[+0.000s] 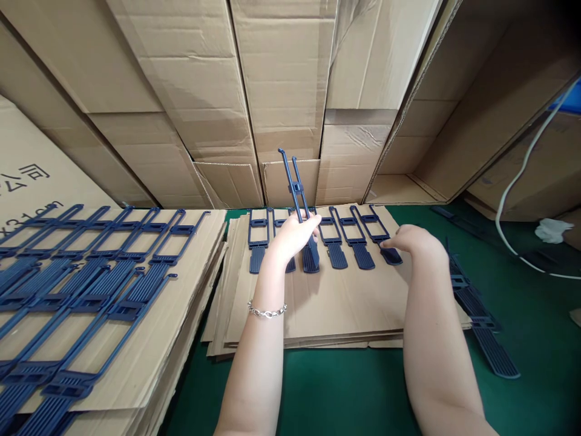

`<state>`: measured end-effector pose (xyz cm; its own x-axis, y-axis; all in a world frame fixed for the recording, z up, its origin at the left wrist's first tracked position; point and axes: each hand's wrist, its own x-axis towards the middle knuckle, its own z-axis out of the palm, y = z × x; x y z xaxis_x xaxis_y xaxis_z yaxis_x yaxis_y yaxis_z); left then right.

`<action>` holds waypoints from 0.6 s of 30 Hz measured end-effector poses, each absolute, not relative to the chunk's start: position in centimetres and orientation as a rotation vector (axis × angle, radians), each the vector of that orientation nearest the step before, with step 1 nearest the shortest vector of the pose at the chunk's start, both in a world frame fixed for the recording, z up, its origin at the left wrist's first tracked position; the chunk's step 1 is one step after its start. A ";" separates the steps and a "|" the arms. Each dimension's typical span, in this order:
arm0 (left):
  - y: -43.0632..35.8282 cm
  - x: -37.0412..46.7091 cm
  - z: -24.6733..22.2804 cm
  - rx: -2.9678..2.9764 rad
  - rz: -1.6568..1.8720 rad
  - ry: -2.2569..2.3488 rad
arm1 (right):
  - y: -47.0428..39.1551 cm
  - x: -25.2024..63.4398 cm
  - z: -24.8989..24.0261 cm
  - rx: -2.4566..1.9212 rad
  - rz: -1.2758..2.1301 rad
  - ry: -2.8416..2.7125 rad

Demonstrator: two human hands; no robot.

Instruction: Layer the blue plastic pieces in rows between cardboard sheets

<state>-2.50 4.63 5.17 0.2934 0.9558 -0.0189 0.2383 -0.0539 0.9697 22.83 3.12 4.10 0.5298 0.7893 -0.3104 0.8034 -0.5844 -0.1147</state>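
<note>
My left hand [297, 235] is closed around a dark blue plastic frame piece [296, 188], whose two prongs tilt up toward the boxes. My right hand [411, 237] touches the ribbed foot of the rightmost blue piece [391, 255] in a row; its other fingers are hidden, so its grip is unclear. Several similar blue pieces [349, 227] lie side by side on a stack of cardboard sheets [345, 309], ribbed ends toward me. The held piece hangs over this row and hides part of it.
At the left, another cardboard stack [131, 378] bears many overlapping blue pieces [131, 284]. More blue pieces [488, 336] lie on the green table [340, 387] at the right. Cardboard boxes [290, 79] form a wall behind. A white cable [512, 181] hangs at the right.
</note>
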 end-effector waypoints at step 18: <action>-1.6 -8.3 11.6 1.716 1.024 1.496 | -4.8 5.8 8.5 2.214 -1.008 2.903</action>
